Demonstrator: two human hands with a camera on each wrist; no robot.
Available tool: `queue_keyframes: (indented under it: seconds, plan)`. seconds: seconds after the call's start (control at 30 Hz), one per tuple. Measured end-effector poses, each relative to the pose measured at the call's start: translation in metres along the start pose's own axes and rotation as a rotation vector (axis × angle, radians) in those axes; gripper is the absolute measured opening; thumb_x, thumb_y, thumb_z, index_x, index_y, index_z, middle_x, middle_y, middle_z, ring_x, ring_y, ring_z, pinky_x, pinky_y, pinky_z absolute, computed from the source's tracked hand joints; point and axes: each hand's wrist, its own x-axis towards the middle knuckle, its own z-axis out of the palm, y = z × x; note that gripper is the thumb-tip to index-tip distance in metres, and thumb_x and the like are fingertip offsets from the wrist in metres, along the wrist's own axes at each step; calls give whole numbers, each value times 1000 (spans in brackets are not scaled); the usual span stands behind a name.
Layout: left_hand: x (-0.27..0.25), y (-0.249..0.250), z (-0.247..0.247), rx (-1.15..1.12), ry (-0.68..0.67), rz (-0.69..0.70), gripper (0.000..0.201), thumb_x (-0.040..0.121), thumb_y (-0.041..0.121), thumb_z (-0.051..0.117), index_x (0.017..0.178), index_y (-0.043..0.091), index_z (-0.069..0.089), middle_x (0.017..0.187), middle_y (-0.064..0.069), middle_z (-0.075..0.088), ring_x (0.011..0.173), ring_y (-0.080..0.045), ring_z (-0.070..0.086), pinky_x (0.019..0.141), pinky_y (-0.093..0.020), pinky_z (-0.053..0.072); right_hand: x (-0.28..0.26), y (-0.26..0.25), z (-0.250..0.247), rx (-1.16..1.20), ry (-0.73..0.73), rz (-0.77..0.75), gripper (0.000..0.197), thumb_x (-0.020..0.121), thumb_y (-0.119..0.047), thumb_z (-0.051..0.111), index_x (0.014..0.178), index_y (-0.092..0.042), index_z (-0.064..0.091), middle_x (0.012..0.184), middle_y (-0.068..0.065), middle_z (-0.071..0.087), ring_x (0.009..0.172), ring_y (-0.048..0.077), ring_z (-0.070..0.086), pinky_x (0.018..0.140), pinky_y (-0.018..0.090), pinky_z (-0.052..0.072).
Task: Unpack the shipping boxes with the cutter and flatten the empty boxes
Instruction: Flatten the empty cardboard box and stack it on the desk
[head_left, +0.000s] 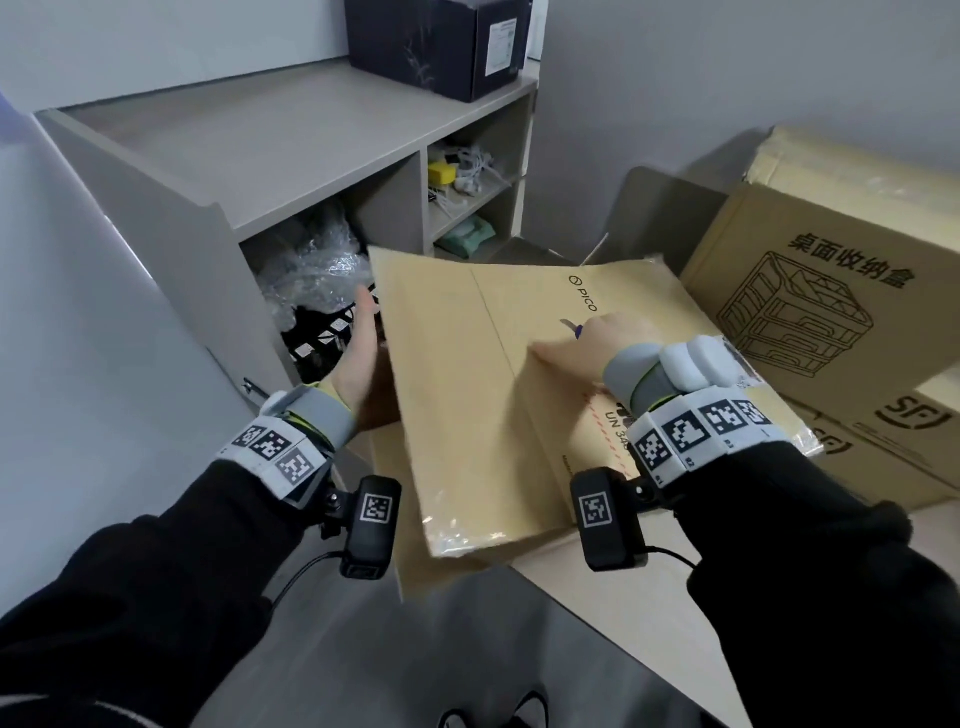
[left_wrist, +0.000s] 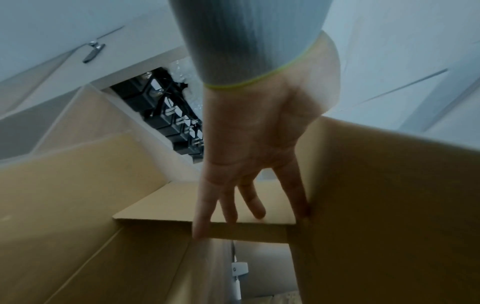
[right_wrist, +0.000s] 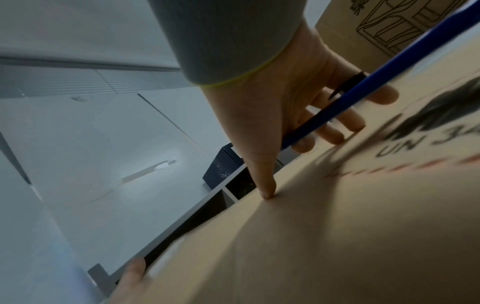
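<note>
My right hand (head_left: 602, 338), clasping the cutter (right_wrist: 345, 102), presses the box (head_left: 498, 405) at frame centre along its upward-running crease, while my flat left hand (head_left: 358, 348) braces its left edge.

The left hand (left_wrist: 259, 144), seen from its wrist beyond a grey ribbed cuff (left_wrist: 249, 41), reaches into a brown cardboard box (left_wrist: 389, 205) with fingers (left_wrist: 202, 216) straight and spread. The fingertips rest on the edge of a cardboard flap (left_wrist: 182, 205), while the side of the hand lies against the box wall. Left of the hand, black adapters with white labels (left_wrist: 168, 115) fill a cabinet opening (left_wrist: 140, 86).
</note>
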Motion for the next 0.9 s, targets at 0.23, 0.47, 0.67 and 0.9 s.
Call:
queue_keyframes:
  seconds: [0.23, 0.47, 0.67, 0.9]
  plan:
    - [6, -14, -11, 118, 132, 100, 72, 93, 65, -3, 89, 26, 57, 55, 6, 68, 47, -5, 64, 40, -11, 43, 4, 0, 10, -19, 37, 24, 58, 79, -74, 42, 65, -17, 44, 96, 4, 43, 78, 22, 48, 68, 28, 36]
    - [13, -24, -12, 9, 143, 173, 69, 97, 62, 7, 73, 26, 60, 51, 10, 63, 44, -2, 59, 41, -11, 42, 5, -3, 12, -65, 37, 17, 60, 73, -77, 47, 66, -18, 44, 97, 4, 42, 81, 23, 48, 69, 29, 37]
    - [22, -20, -11, -66, 56, 205, 64, 100, 51, 25, 62, 28, 71, 58, 8, 66, 49, -6, 62, 45, -14, 45, 7, 5, 14, -69, 57, 33, 59, 74, -75, 49, 71, -16, 49, 98, 4, 48, 81, 23, 46, 68, 29, 37]
    - [34, -7, -35, 165, 114, 179, 19, 91, 6, 51, 100, 5, 68, 81, -4, 72, 80, -23, 67, 67, -28, 55, -4, 12, 15, -89, -15, 55, 55, 70, -70, 60, 67, -17, 46, 92, 2, 50, 68, 16, 51, 54, 25, 37]
